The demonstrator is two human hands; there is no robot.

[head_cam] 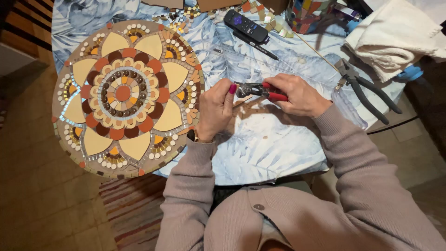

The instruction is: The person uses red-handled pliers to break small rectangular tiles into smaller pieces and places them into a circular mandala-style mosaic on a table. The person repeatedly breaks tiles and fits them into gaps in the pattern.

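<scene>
Whatever sits between the metal jaws of the red-handled nippers (pixel 260 90) at the centre of the frame is too small to make out. The right hand (pixel 297 95) has its fingers wrapped closed around the red handles, hiding most of them. The left hand (pixel 217 108), just left of the tool head, pinches its fingers together at the jaws. A colourful mosaic pot (pixel 306 14) is cut off at the top edge, its contents unseen. On the leaf-patterned surface (pixel 265 148), a round flower mosaic (pixel 125 95) fills the left. Black-handled pliers (pixel 367 93) lie right, a remote control (pixel 246 26) above.
</scene>
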